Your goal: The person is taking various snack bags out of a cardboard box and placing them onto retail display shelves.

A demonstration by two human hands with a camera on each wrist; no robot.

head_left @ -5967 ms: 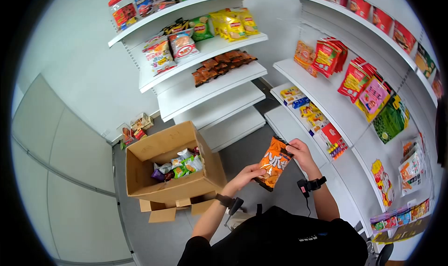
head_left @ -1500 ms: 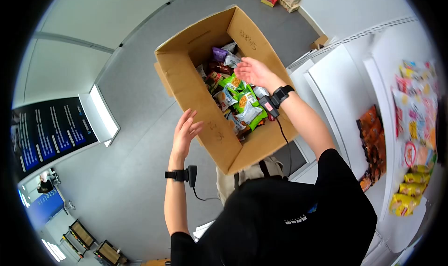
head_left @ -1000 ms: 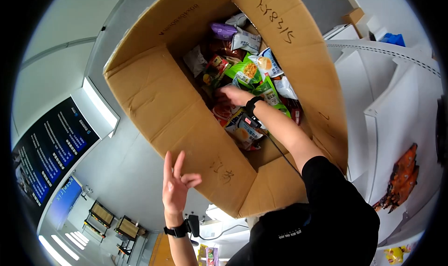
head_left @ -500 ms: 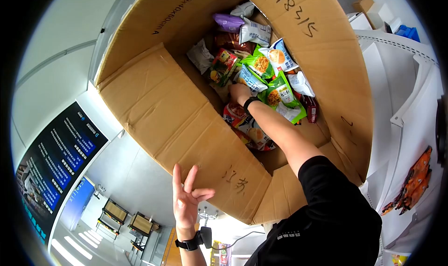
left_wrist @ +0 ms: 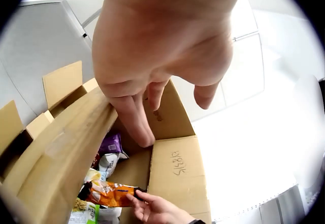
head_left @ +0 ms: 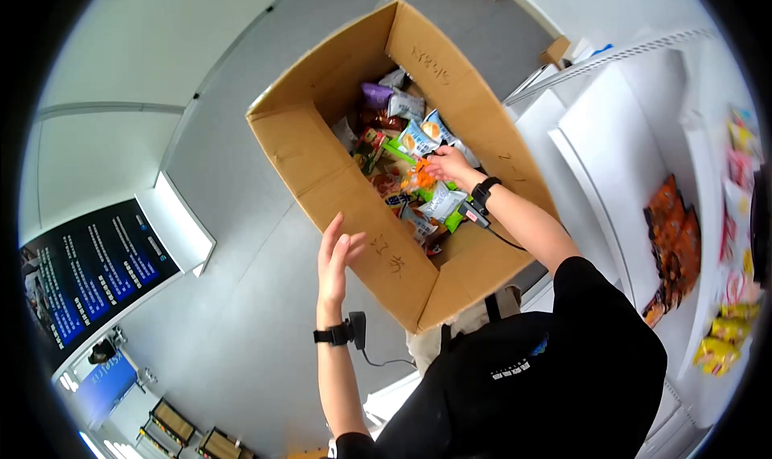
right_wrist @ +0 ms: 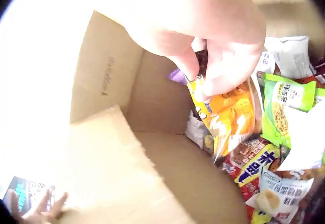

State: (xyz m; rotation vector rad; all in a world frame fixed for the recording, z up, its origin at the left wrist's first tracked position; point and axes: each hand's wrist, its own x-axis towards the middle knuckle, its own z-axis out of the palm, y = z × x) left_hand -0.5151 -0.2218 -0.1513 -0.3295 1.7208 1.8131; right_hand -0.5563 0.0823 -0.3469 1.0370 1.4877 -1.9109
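Note:
My right hand (head_left: 452, 166) pinches one end of an orange snack bag (right_wrist: 231, 115) between thumb and fingers. The bag hangs inside the mouth of a large cardboard box (head_left: 346, 209), over the other packets. My left hand (head_left: 331, 258) is outside the box's left wall, holding nothing, with its fingers loosely extended. Beneath the orange bag lie green snack packets (right_wrist: 284, 102), a white packet (head_left: 406, 105), a purple packet (head_left: 376, 95) and a red packet (right_wrist: 251, 155). The left wrist view also shows the orange bag (left_wrist: 114, 193) stretching leftward from the right hand's fingertips.
To the right stand white shelves (head_left: 603, 137) with a row of orange-brown snack bags (head_left: 674, 250) and yellow bags (head_left: 716, 354). Grey floor (head_left: 241, 242) lies left of the box. A dark display panel (head_left: 96, 274) stands further left.
Six seconds ago both hands held an orange bag near the shelves. Since then they moved to the box; my right hand reached deep inside and has risen with an orange bag. The view has drawn back.

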